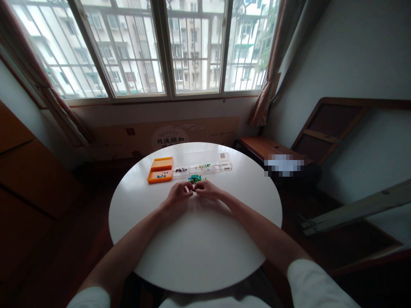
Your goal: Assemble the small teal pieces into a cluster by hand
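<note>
My left hand (pixel 180 191) and my right hand (pixel 207 189) meet near the middle of the round white table (pixel 199 248), fingers closed in pinches. Between their fingertips is a small dark piece (pixel 194 191), too small to make out well. Just beyond the fingers lies a pile of small green, blue and dark pieces (pixel 194 179). An orange tray (pixel 154 180) with a few small blue pieces stands behind my left hand. To its right, clear plastic boxes (pixel 195 159) with open lids hold dark, yellowish and green pieces.
A wooden bench (pixel 260 145) with a blurred pale item on it stands beyond the table at the right. Behind the table, a printed cardboard panel (pixel 128 137) leans below the window. A plank (pixel 359 209) juts in from the right.
</note>
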### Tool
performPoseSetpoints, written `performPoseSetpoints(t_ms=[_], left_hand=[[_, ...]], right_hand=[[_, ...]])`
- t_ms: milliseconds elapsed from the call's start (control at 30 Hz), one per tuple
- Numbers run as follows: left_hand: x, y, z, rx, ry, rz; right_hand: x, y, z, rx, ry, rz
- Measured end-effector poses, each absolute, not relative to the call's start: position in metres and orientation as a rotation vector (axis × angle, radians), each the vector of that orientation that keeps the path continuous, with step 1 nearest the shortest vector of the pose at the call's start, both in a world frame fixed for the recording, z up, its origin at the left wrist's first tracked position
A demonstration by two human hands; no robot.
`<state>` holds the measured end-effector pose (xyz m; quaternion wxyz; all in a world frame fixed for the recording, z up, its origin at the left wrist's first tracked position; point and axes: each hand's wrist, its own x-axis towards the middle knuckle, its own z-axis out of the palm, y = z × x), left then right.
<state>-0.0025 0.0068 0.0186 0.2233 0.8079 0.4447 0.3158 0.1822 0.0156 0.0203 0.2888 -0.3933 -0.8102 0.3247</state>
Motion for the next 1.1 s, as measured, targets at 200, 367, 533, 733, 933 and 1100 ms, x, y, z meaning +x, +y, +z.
performPoseSetpoints(t_ms=[200, 367, 533, 733, 933, 1100], left_hand=[[-0.0016, 0.0069, 0.0185, 2.233, 1.243, 0.858], [-0.0015, 0.0077, 0.0178, 2.235, 1.252, 0.847], [-0.0014, 0.0068, 0.0189, 2.216, 1.254, 0.850], [-0.0008, 0.0065, 0.0191, 2.209, 1.269, 0.851], [-0.0010, 0.0064, 0.0195, 2.207, 1.254, 0.846], [-0.0022, 0.0074, 0.0177, 2.224, 1.231, 0.862]], right_hand=[[0.1819, 0.0157, 0.0208, -1.045, -2.171, 0.857], [0.1825, 0.0162, 0.0203, -1.041, -2.175, 0.873], [0.1828, 0.0170, 0.0194, -1.043, -2.174, 0.878], [0.1828, 0.0176, 0.0176, -1.036, -2.161, 0.881], [0.1827, 0.0167, 0.0189, -1.043, -2.170, 0.881], [0.1824, 0.0170, 0.0192, -1.051, -2.178, 0.861]])
